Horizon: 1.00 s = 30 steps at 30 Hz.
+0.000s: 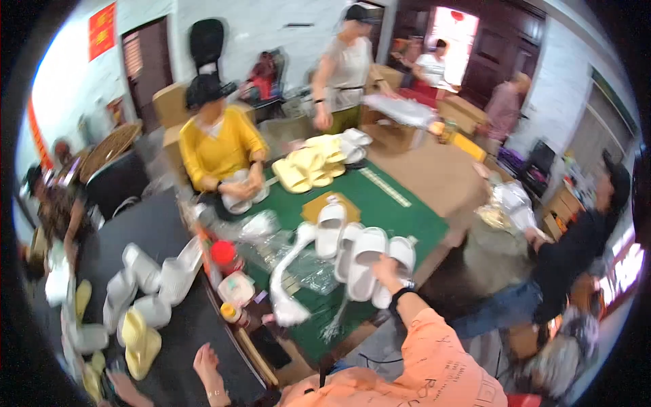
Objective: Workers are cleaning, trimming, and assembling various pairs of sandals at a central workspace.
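Observation:
My right hand (pixel 388 273), with a black band at its wrist, grips a white slipper (pixel 369 252) by its side at the front of the green mat (pixel 413 203). More white slippers lie close beside it, among them one (pixel 331 230) to the left. My left hand (pixel 207 359) hangs near the edge of the black table (pixel 203 305), fingers loosely bent and blurred, with nothing seen in it. White and pale yellow slippers (pixel 139 342) lie on that table. Clear plastic wrapping (pixel 315 270) covers part of the mat.
A red-lidded jar (pixel 224 254), a white tub (pixel 237 290) and a small bottle (pixel 234 313) stand between the tables. Across the mat a person in yellow (pixel 220 146) handles pale slippers beside a yellow slipper pile (pixel 310 163). Another person's hand (pixel 127 390) shows at lower left; a dark-clothed person (pixel 569 244) sits at right.

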Available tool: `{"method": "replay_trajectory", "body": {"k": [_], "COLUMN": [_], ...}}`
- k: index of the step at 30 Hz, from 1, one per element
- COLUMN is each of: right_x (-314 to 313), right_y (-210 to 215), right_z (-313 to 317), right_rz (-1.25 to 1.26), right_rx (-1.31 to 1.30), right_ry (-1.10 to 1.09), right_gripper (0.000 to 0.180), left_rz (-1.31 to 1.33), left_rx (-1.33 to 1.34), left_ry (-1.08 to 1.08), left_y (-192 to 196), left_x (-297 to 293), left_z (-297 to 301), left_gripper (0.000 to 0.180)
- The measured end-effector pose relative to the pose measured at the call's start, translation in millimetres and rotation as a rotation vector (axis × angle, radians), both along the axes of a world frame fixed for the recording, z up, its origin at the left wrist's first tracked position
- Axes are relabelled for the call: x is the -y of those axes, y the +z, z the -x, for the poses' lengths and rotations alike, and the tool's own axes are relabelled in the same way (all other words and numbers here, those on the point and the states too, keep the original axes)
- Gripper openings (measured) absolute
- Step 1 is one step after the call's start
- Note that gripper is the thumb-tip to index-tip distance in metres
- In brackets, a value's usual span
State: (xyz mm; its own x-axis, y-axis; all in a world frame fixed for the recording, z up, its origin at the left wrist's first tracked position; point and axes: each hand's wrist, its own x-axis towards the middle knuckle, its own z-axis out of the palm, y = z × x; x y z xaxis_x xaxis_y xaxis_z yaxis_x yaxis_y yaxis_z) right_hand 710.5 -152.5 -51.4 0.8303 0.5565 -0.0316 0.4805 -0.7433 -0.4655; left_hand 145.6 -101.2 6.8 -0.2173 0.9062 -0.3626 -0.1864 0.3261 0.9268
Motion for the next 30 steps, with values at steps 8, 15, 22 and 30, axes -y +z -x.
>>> {"method": "replay_trajectory", "body": {"k": [8,15,22,30], "right_x": [8.9,4.9,67.1,77.5], "right_y": [-24.6,-47.1,-49.3,-27.4], "right_z": [-41.5,-19.0,-30.5,54.6], "right_rz": [-0.256,-0.035,-0.674,-0.507], "right_rx": [-0.549,0.195,0.291,0.122], "right_ry": [0.267,0.046,0.093,-0.066], "right_gripper": [0.037,0.033,0.021,0.027], "left_rz": [0.032,0.041,-0.523,-0.353], "left_rx": [-0.03,-0.097,-1.089,-1.298], "left_ry": [0.108,0.212,0.646,0.172], "left_y": [6.1,-12.6,72.3,-15.4], "left_x": [1.1,-10.8,-76.3,-102.5], "left_z": [0.1,29.7,27.0,195.5], "left_gripper": [0.018,0.022,0.037,0.065]}}
